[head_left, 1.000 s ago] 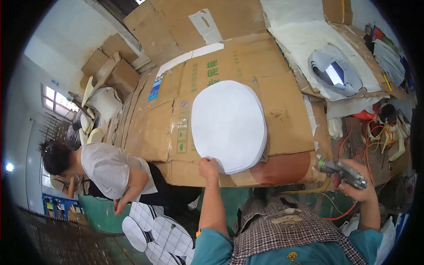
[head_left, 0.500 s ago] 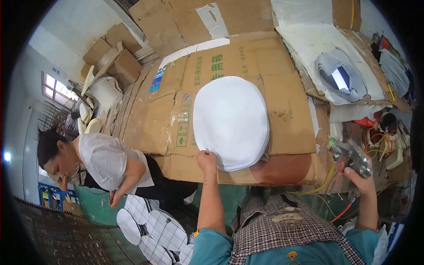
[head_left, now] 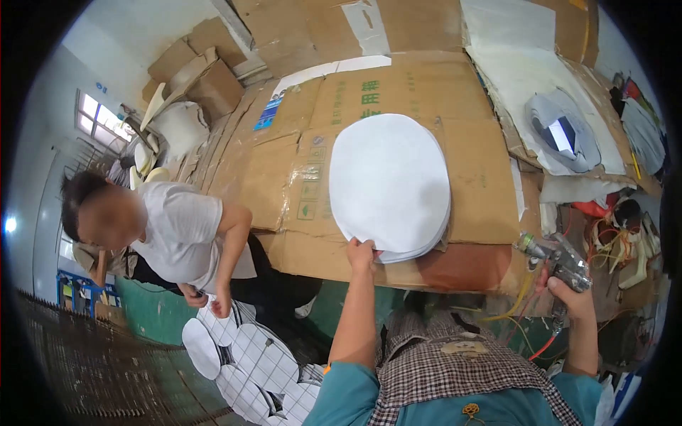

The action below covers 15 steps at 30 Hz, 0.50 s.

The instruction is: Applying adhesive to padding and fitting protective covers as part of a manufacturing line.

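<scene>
A stack of white oval sheets (head_left: 389, 181) lies on the cardboard-covered table in front of me. My left hand (head_left: 362, 254) pinches the near edge of the top sheet, whose lower rim is slightly offset from the sheets beneath. Off to the right, my right hand (head_left: 568, 292) is wrapped around the handle of a metal spray gun (head_left: 558, 257). Its nozzle points left, toward the stack but apart from it. A red hose (head_left: 545, 346) runs down from the gun. Fingers on the far side of the handle are partly hidden.
Flattened cardboard (head_left: 284, 241) covers the table, with a reddish-brown patch (head_left: 465, 266) at its front edge. A co-worker (head_left: 177, 220) stands at the left beside a wire rack (head_left: 259, 362) bearing white ovals. Tangled hoses (head_left: 611, 245) and a wrapped phone-like device (head_left: 561, 135) are at the right.
My left hand stays at the sheet's near edge, now a little further along it to the right. The spray gun has tilted slightly. The co-worker has turned and lowered both hands toward the rack.
</scene>
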{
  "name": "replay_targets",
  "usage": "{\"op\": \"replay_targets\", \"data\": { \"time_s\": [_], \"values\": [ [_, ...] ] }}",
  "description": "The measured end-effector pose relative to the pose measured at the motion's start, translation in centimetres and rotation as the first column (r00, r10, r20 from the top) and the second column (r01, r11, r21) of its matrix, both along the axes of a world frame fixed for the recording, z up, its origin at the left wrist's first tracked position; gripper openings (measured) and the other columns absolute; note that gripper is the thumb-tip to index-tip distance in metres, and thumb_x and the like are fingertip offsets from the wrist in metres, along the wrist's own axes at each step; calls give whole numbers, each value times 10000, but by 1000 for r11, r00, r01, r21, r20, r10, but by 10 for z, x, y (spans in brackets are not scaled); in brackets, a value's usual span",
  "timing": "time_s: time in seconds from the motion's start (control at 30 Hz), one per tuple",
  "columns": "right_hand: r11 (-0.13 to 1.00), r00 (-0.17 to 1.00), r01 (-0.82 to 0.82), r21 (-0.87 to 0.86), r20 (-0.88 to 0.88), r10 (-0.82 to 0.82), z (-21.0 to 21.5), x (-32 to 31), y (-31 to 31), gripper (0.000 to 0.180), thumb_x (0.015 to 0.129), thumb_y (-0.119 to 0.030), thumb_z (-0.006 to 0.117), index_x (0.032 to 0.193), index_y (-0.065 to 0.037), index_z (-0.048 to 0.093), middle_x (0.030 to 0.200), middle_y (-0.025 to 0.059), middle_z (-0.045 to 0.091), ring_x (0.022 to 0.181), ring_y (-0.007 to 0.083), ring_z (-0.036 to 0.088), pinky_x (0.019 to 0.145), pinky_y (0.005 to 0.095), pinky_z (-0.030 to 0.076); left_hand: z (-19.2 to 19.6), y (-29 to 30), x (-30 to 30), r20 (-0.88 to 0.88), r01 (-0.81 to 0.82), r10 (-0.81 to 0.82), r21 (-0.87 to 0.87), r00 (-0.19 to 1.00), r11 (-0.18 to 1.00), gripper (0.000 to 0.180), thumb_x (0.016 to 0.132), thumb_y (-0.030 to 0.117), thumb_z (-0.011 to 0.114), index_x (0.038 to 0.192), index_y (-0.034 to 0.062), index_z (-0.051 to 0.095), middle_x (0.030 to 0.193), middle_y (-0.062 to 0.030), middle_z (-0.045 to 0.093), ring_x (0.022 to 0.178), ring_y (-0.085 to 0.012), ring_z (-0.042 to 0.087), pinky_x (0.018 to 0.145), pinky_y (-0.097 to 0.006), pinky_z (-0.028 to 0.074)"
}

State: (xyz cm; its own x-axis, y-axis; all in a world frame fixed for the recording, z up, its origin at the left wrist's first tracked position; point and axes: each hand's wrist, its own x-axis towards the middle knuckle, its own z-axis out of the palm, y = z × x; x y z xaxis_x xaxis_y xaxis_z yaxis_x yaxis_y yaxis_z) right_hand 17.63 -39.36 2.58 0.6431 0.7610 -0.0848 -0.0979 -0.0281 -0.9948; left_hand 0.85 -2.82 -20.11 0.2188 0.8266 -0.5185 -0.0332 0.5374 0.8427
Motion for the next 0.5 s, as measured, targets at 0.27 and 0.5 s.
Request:
{"op": "replay_targets", "data": {
  "time_s": [0.27,0.5],
  "values": [
    [1000,999,14,-13,42,-14,5,-14,-8,561,796,-240,640,1242,26,429,862,95,572,751,186,582,714,328,488,118,30,-78,764,-189,144,-29,629,982,418,774,53,501,1188,-3,474,1139,-134,559,1004,-274,571,832,-418,498],
    [998,997,-2,-67,75,7,21,-36,1,563,787,-197,655,1247,30,424,850,78,573,715,137,576,651,273,506,178,44,-207,743,-147,-62,212,666,966,451,822,259,432,1155,-33,516,1183,-175,539,1070,-331,534,896,-492,448]
  ]
}}
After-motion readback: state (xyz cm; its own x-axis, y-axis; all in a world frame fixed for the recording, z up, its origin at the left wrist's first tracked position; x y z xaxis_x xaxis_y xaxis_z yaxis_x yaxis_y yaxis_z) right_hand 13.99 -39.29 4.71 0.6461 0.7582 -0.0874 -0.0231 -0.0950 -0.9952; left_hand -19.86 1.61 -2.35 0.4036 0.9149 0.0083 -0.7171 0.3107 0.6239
